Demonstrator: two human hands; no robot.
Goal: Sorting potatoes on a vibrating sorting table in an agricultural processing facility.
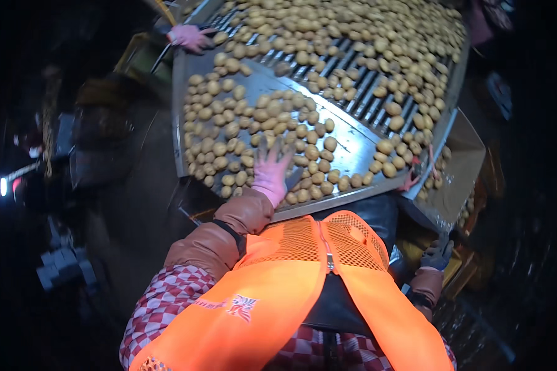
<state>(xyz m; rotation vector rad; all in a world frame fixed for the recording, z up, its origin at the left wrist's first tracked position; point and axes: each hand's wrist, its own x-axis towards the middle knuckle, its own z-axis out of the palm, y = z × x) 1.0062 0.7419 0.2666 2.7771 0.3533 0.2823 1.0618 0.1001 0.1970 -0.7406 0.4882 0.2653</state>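
Observation:
My left hand (272, 170), in a pink glove with a dark palm and fingertips, lies spread on the potatoes (213, 148) at the near side of a metal sorting table (359, 148). Its fingers are apart and grip nothing. Low on the right, away from the table, my right hand (437, 256) wears a dark-coated glove. Its fingers look curled next to clear plastic (440, 224) below a pale open bag or box (464, 157); what they hold is too dim to make out.
Many more potatoes (353, 25) cover the slotted rollers (371, 111) at the far side. Another person's pink-gloved hand (190, 38) reaches over the far left rim. A reddish item (410, 179) sits at the right corner. A raised metal rim (340, 199) borders the table in front of me.

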